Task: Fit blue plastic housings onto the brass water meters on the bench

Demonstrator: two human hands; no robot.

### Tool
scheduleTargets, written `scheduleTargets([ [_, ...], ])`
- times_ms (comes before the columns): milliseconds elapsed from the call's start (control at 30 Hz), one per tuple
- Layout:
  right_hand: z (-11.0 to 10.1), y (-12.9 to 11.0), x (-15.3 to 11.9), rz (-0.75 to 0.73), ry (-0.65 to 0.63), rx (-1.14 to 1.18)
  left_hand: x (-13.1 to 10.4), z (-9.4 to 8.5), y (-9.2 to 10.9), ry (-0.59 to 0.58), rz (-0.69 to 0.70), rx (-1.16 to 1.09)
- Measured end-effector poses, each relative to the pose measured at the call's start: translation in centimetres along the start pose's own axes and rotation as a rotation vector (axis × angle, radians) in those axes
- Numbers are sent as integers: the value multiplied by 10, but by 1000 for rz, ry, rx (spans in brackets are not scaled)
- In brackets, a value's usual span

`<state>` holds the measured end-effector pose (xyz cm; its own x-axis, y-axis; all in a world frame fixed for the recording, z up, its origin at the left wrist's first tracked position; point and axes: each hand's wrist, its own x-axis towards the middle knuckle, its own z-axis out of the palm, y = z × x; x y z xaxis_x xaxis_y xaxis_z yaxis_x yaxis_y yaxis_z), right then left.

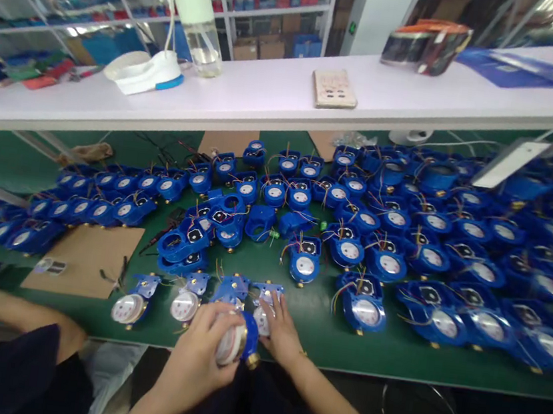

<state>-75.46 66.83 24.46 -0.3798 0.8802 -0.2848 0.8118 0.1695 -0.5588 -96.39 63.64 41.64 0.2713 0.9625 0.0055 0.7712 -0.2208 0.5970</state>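
Observation:
My left hand (203, 346) is closed round a water meter (251, 338), lifted and tilted at the bench's front edge. Its pale round dial faces left, and a brass fitting shows below its blue body. My right hand (283, 335) grips the side of another water meter (260, 320) standing on the bench, its fingers partly covering the dial. Just behind my left hand is a blue meter body (231, 289), partly hidden. Two more uncovered meters stand to the left, a near one (184, 304) and a farther one (127, 308).
Rows of blue-housed meters with loose wires (365, 308) fill the green bench (311, 332). Empty blue housings (184, 239) are stacked behind my hands. Cardboard (93, 258) lies left, near a co-worker's arm (25, 317). A white shelf (270, 92) spans above, carrying a bottle and tape.

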Motion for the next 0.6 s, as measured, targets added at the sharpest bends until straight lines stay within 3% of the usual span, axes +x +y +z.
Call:
scheduleTargets([
  [67, -1, 14, -21, 42, 105, 56, 24, 7, 14, -106, 158, -14],
  [133, -2, 35, -54, 132, 265, 127, 45, 26, 30, -241, 321, 15],
  [300, -2, 86, -144, 397, 605, 143, 77, 110, 63, -515, 695, 257],
  [367, -1, 93, -164, 455, 650, 163, 82, 147, 68, -587, 747, 318],
  [467, 6, 95, -174, 508, 643, 224, 86, 193, 67, -649, 724, 359],
  [600, 18, 88, -162, 489, 602, 256, 91, 222, 62, -669, 610, 395],
])
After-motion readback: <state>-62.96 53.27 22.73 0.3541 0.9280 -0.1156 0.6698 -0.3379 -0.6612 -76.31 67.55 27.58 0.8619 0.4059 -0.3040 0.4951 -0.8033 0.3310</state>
